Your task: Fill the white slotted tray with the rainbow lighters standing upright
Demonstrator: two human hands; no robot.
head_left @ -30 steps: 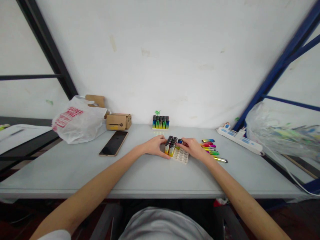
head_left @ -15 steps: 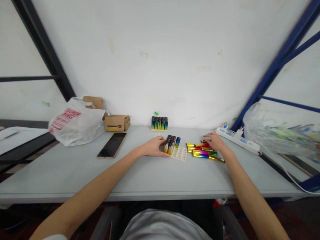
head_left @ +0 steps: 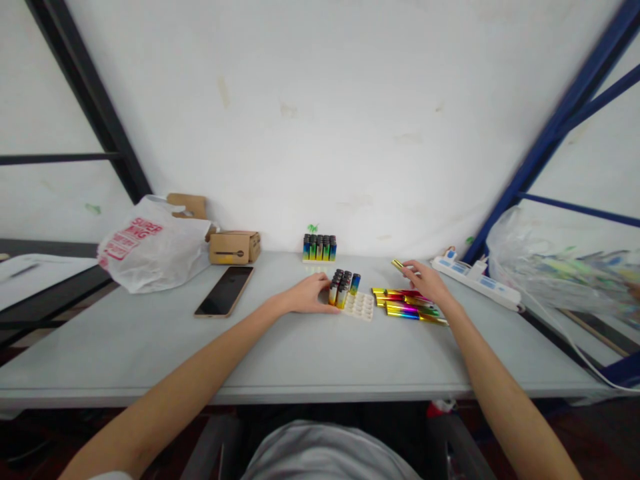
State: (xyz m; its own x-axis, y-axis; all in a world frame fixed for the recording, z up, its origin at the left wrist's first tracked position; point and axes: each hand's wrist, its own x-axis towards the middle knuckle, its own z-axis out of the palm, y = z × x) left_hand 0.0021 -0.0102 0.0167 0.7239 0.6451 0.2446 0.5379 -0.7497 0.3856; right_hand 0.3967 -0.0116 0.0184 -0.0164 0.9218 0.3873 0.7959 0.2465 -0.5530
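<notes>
My left hand [head_left: 310, 295] curves around the left end of a white tray [head_left: 361, 307], thumb at the front and fingers behind. Several lighters [head_left: 341, 288] with dark tops stand upright in the tray's left part; one blue and yellow lighter stands a little apart to their right. Round empty sockets show in the front right part. My right hand [head_left: 423, 279] pinches a shiny gold lighter [head_left: 397, 264] by one end, raised above a loose pile of shiny multicoloured lighters [head_left: 405, 307] lying on the table. The held lighter's other end is hidden by the fingers.
Another rack of upright lighters [head_left: 319, 248] stands against the wall. To the left are a phone [head_left: 224, 291], a cardboard box [head_left: 235, 247] and a white plastic bag [head_left: 155, 247]. A power strip [head_left: 475, 280] with a cable lies at the right, beside a clear bag [head_left: 555, 267].
My right hand has lifted a gold lighter up from the pile and moved slightly left and away from me. My left hand stays in place at the tray.
</notes>
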